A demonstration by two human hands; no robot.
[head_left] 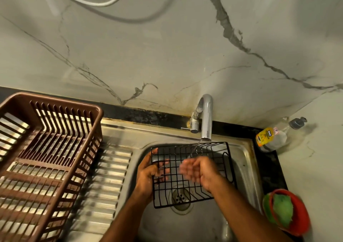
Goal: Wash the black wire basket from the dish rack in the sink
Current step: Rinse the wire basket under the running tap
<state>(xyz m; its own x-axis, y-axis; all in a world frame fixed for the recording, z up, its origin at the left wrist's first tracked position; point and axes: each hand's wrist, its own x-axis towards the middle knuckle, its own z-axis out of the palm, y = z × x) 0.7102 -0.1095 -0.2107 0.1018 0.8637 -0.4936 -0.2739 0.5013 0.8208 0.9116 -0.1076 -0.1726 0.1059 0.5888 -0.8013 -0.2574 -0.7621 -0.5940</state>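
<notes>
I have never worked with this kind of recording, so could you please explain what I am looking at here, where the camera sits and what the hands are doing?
There is no machine: a person wears a wide-angle camera on the head, looking down at their own two bare hands. This single picture shows a steel sink with the tap running. The left hand grips the left edge of a black wire basket, holding it tilted over the drain. The right hand rests on the wires under the water, blurred, probably rubbing. On the drainboard to the left stands a brown dish rack. To the right are a soap bottle and a red bowl holding a green scrubber.
</notes>
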